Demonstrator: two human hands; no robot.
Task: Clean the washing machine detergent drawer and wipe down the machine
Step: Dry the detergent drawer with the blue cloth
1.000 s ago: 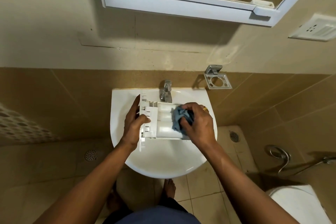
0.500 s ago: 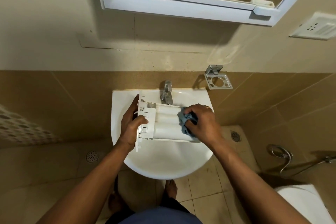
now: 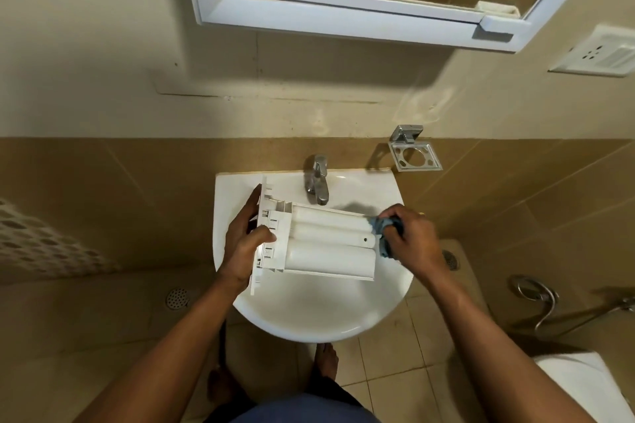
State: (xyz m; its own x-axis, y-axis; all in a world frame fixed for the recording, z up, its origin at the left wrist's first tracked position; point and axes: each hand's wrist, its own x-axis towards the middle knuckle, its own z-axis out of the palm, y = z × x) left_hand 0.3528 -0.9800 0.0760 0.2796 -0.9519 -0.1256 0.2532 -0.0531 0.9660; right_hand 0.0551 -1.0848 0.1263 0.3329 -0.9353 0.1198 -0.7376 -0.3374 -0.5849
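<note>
Where the drawer (image 3: 319,244) is: between your hands, held over the sink (image 3: 309,316), just short of the tap (image 3: 318,182).
Left hand (image 3: 245,244): curled round the drawer's front-panel end, with the thumb on top and the fingers behind the panel.
Right hand (image 3: 409,237): bunched round the cloth (image 3: 383,227), pressing it to the drawer's opposite end.
Cloth: soft and wadded, so it should work into corners if you push with your fingertips.
Weight: probably light, since it is hollow white plastic and one hand carries it.
Stiffness: rigid, I judge, though the thin walls may flex if you squeeze them.
Slip: glossy rounded chambers, likely slick if wet, so keep it over the sink.
Fragile parts: the small clips and tabs beside your left thumb, so wipe them gently.
Best hold: the thick panel end, where your left hand is.
</note>
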